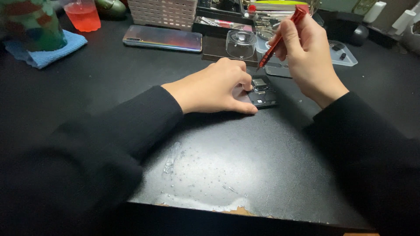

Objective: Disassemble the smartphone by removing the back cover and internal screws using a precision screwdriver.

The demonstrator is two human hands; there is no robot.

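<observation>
The left hand (214,89) lies flat on the black desk (218,166), fingers curled and pressed onto a small dark opened device (261,92), pinning it at the centre. The right hand (306,57) pinches a red screwdriver (280,37) like a pen, its tip hanging just above the device's exposed inner parts, at about one o'clock from the left hand. The cover looks to be off already, with metal shielding showing, so I judge the work is in the inner-screw stage, with more inside yet to handle. At twelve o'clock sits a clear plastic dome (241,43); at eleven lies a phone (162,38) face down. Far off at ten stand a red cup (84,15) and a blue cloth (48,50).
</observation>
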